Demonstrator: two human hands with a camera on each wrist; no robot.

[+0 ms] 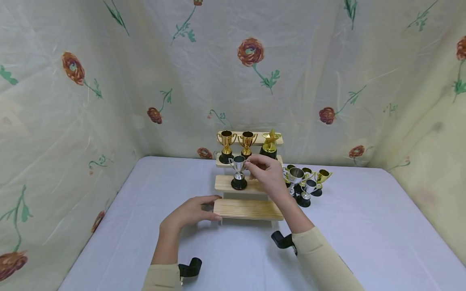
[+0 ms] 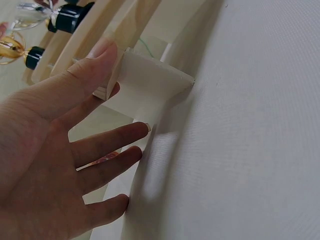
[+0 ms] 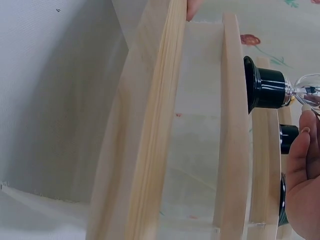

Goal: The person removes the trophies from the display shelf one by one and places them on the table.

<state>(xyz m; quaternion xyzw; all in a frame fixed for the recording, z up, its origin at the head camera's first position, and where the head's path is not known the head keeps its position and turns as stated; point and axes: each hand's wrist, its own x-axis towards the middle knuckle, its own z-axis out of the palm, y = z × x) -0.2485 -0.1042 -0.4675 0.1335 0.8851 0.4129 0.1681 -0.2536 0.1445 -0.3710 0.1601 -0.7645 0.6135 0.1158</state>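
Note:
A stepped wooden display stand [image 1: 247,209] stands in the middle of the table. My left hand [image 1: 189,211] grips the left end of its lowest step, thumb at the front and index finger behind; the other fingers [image 2: 107,142] are spread apart. On the step above, a small silver trophy cup [image 1: 238,174] with a black base stands upright near the left end. My right hand [image 1: 268,174] pinches this cup at its right handle. In the right wrist view the black base [image 3: 270,87] sits against the step, while part of the cup is cut off by the frame edge.
Two gold trophy cups [image 1: 226,139] and a gold star trophy [image 1: 270,142] stand on a higher step. Several gold and silver cups [image 1: 303,190] cluster on the table right of the stand. A flowered curtain [image 1: 291,81] hangs behind the white-covered table [image 1: 364,226].

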